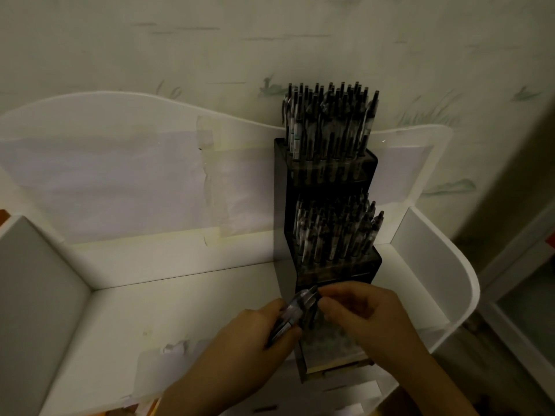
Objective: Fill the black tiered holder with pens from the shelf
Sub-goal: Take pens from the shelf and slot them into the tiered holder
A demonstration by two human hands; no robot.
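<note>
- We see the black tiered holder [330,259] at the shelf's [180,310] right end with 2 upper tiers packed.
- Our left hand [255,331] fingers clamp a pen bundle [295,310]; right hand [360,310] fingers pinch 1 pen over the sparse lowest tier.

Perhaps taped paper [120,187], patterned wall [300,40]

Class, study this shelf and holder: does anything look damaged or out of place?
Yes. Tape strips run unevenly down the shelf's white back panel, peeling and wrinkled, and a crumpled paper scrap lies on the shelf floor.
</note>
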